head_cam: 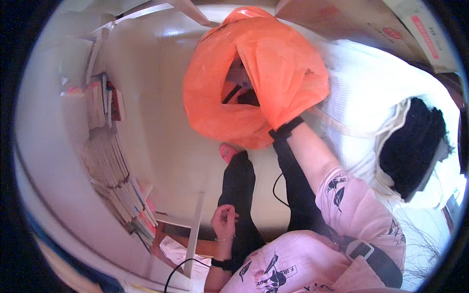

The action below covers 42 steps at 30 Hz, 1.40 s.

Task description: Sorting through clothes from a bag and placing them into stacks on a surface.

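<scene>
A large orange plastic bag [205, 73] stands on the floor before me, its mouth partly gaping. Dark items [249, 97] show inside, too shadowed to identify. My right forearm reaches to the bag's near right side, a black wristband [287, 129] at its edge. Orange plastic covers my right hand, so its grip is hidden. My left hand [223, 221] rests by my left thigh, away from the bag. Its fingers are curled in, and nothing shows in them.
At right stands a white woven bag [351, 80] with dark fuzzy fabric [410, 146] in its opening. A cardboard box [351, 25] sits behind it. Books [106, 157] line the left side. A white wooden frame [194, 230] is at lower left, near a black cable [176, 269].
</scene>
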Each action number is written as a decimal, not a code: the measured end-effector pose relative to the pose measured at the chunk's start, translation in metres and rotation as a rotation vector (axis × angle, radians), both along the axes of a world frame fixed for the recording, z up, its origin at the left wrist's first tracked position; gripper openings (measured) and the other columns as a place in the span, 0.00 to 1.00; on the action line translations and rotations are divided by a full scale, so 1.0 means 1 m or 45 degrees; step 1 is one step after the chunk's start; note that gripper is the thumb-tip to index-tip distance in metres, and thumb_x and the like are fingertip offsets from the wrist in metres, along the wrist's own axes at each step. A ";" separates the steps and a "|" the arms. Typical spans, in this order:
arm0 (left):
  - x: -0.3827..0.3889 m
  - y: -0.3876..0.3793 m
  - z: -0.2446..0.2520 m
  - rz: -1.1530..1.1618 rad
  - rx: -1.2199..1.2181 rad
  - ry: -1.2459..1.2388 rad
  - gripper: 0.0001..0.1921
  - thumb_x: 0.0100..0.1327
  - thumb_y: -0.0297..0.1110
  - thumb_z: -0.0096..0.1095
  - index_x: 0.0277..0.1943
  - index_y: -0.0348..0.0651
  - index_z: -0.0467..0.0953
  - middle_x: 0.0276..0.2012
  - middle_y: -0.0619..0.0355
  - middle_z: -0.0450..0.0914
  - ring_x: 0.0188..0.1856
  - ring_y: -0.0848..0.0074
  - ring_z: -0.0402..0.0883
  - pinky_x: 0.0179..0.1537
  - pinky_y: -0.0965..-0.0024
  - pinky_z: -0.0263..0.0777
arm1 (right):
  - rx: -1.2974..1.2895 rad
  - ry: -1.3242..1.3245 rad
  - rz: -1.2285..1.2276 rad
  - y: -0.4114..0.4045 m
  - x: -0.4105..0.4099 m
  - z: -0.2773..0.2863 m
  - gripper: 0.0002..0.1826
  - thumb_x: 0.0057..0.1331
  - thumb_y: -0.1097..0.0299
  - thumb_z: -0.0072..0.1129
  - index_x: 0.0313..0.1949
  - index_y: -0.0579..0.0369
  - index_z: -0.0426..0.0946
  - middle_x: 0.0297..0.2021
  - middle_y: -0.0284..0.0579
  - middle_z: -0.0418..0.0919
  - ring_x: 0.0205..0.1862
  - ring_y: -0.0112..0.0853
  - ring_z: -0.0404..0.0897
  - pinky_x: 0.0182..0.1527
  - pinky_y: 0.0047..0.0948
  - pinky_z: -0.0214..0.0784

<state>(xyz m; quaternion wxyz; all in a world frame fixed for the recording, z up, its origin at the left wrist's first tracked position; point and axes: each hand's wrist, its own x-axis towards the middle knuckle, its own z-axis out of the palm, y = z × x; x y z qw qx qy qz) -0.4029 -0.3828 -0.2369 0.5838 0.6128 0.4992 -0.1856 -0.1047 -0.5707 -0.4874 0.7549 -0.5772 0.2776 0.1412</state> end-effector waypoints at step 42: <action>0.048 -0.080 0.367 -1.156 0.078 -1.142 0.10 0.54 0.25 0.66 0.28 0.34 0.69 0.22 0.51 0.67 0.25 0.63 0.68 0.28 0.66 0.63 | -0.505 -0.724 1.271 -0.132 -0.248 0.579 0.12 0.54 0.65 0.62 0.28 0.61 0.72 0.25 0.49 0.69 0.29 0.42 0.71 0.34 0.37 0.65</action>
